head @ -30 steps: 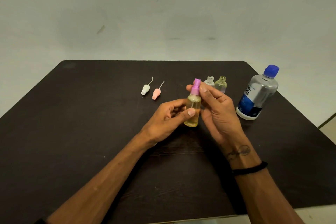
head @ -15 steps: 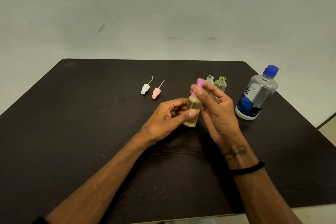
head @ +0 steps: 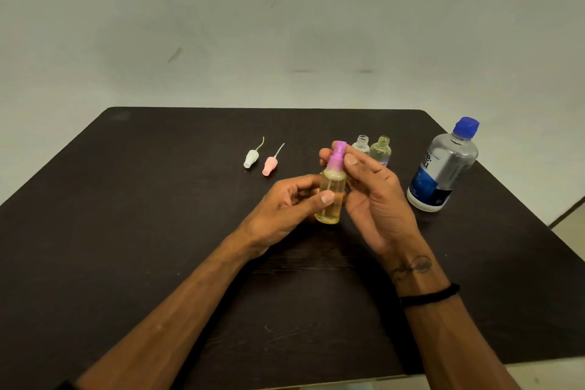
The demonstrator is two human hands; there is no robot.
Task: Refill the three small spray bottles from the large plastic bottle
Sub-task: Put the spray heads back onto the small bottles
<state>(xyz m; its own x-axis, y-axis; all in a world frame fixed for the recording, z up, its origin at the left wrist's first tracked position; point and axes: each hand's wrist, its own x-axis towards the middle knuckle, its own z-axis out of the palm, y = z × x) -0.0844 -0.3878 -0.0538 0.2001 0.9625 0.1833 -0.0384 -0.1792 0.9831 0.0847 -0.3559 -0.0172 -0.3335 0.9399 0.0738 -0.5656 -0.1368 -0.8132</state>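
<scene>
A dark, nearly black table with rounded far corners fills the lower part of the view, its surface showing faint wood grain. Behind it rises a plain pale wall, marked by a few small scuffs. A strip of light floor shows at the right edge.

Two open bottles just behind hands.

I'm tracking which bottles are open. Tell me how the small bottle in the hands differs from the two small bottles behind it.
The held bottle wears a purple spray top; the two back bottles have bare open necks. The left hand holds it above the table while the right hand pinches its top; the others stand on the table. All are small and clear.
</scene>
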